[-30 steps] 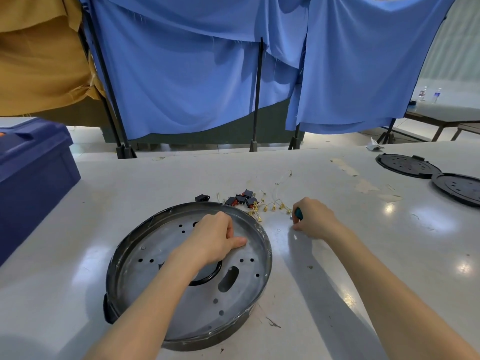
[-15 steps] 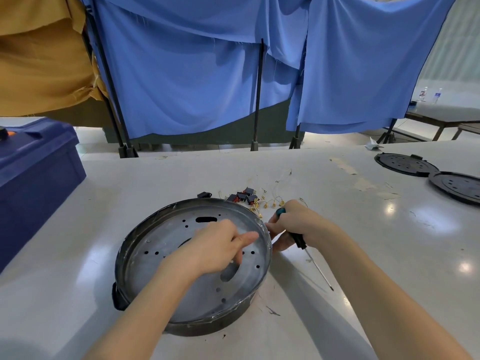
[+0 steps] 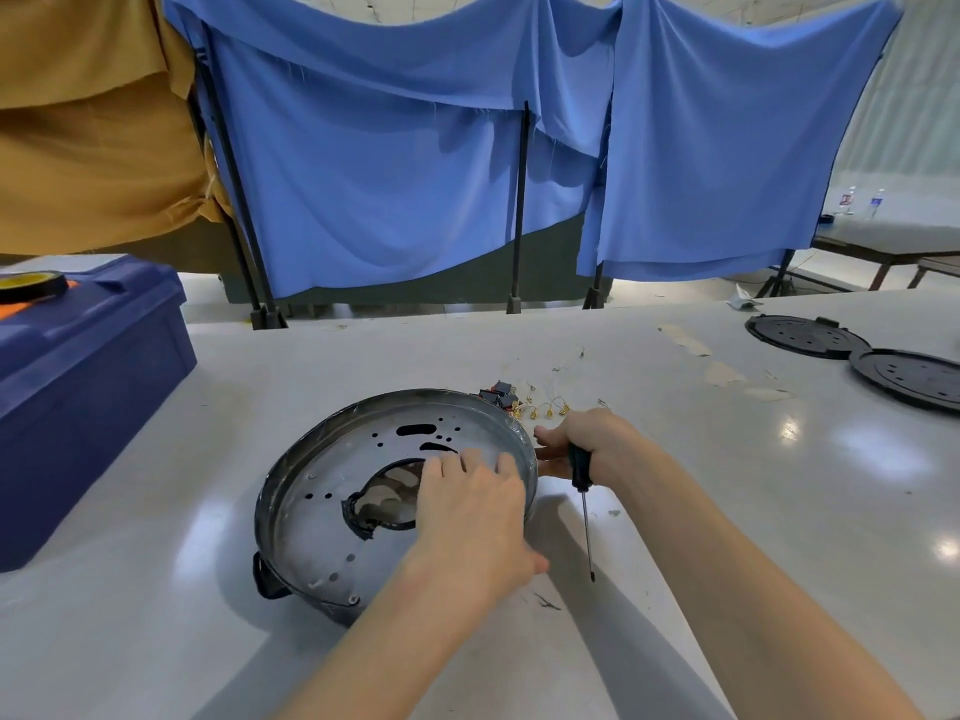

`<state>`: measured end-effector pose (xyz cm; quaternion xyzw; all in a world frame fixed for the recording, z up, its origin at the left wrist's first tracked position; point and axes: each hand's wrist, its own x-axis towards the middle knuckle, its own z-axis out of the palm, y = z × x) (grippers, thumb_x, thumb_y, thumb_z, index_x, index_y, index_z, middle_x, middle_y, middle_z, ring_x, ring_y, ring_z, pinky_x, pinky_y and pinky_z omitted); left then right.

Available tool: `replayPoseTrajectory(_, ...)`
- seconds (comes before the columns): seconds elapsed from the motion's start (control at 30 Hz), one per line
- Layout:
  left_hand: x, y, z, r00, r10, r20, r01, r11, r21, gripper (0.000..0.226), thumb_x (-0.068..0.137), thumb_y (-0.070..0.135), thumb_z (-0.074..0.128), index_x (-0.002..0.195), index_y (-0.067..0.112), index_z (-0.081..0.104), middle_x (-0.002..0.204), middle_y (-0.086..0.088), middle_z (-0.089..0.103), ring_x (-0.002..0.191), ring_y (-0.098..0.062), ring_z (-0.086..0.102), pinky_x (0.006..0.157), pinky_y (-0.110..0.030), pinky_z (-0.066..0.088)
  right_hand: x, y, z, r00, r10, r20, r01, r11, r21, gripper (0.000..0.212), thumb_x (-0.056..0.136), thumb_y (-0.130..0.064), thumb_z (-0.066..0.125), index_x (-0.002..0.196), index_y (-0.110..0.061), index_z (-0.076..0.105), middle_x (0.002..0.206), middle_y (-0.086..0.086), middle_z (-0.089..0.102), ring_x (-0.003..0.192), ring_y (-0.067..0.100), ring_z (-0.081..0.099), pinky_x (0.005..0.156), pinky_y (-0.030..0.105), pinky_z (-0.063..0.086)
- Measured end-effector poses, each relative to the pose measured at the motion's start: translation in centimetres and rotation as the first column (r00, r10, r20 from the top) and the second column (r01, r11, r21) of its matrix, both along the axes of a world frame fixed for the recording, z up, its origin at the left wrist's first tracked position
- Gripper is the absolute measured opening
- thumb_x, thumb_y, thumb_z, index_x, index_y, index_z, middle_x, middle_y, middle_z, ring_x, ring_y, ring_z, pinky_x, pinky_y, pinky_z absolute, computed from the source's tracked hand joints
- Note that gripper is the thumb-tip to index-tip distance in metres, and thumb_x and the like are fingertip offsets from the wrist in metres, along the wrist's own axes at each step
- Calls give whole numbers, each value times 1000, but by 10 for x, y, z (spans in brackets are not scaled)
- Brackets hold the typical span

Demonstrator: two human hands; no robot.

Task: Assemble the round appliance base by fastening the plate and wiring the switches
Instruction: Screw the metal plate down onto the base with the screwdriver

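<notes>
Steadying round base (image 3: pixel 283 491) mid-table (image 3: pixel 363 361) w/ left hand (image 3: pixel 470 511), fingers (image 3: pixel 470 462) laid flat on metal plate (image 3: pixel 332 532) inside the rim, gripping nothing. Clutching screwdriver (image 3: pixel 585 517) by its handle in right hand (image 3: pixel 597 441), just beside rim, tip pointing back toward body, not on any screw. Looks like early stage: plate seated in base, can't tell if any screws are in. Switches (image 3: pixel 498 393) & gold-tipped wires (image 3: pixel 548 407) lying loose just behind base, unconnected. Left to do, prob.: fastening plate, then all wiring.
</notes>
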<state>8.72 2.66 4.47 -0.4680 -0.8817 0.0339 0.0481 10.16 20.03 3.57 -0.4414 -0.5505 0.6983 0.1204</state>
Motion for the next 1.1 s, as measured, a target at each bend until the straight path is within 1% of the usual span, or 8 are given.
replayPoseTrajectory(0.13,6,1,-3,999,41,-7,-40,991,128,48,85,45,65,121,22,43,116,-7,53,109,-27,53,91,-36,30,0,1,2,998,-36,-48,32,997,-72,6,92,10,55,87,7,54,75,24,63,33,32,60,30,32,48)
replayPoseTrajectory(0.3,5,-1,4,995,98,16,-99,952,291,7,87,26,62,93,27,58,101,2,44,85,-20,56,82,-35,24,1,5,-1,990,-67,-125,44,983,-179,10,95,9,50,87,4,52,80,23,60,36,33,62,35,33,53)
replayPoseTrajectory(0.43,-4,0,12,996,77,47,-88,941,326,33,86,22,63,66,21,37,77,4,40,68,-21,41,69,-30,26,4,4,0,980,-68,-186,21,970,-242,13,94,10,50,83,5,55,78,23,65,46,36,66,43,35,58)
replayPoseTrajectory(0.53,-13,2,23,989,82,124,-119,933,341,40,79,22,70,61,18,34,64,2,36,57,-19,38,49,-28,24,8,2,2,961,-50,-270,-43,944,-326,11,92,12,49,87,7,57,74,26,69,58,40,70,49,36,60)
replayPoseTrajectory(0.63,-21,6,38,981,63,183,-123,935,334,21,75,27,78,81,18,60,76,0,52,73,-23,56,67,-31,46,10,1,4,945,-61,-320,-70,922,-380,12,93,12,48,86,7,58,72,26,69,60,40,71,50,37,60)
replayPoseTrajectory(0.73,-30,9,50,952,65,298,-162,935,315,38,74,28,81,107,15,66,92,-5,62,91,-28,62,87,-43,52,9,-1,4,943,-59,-329,-77,920,-384,15,94,10,49,83,7,59,66,23,68,54,35,70,49,36,60)
replayPoseTrajectory(0.87,-51,10,79,899,54,434,-228,905,359,38,67,27,87,96,10,70,81,-5,62,81,-25,61,65,-33,46,9,-5,0,957,-14,-288,-82,945,-316,10,95,5,52,87,5,58,64,18,66,50,27,68,46,30,58)
replayPoseTrajectory(1.1,-96,16,119,790,2,613,-343,830,439,30,61,21,91,79,5,73,71,-7,68,65,-21,60,59,-30,47,1,-22,20,868,11,-497,-212,912,-351,15,93,11,49,86,5,61,72,20,71,60,28,72,58,32,61)
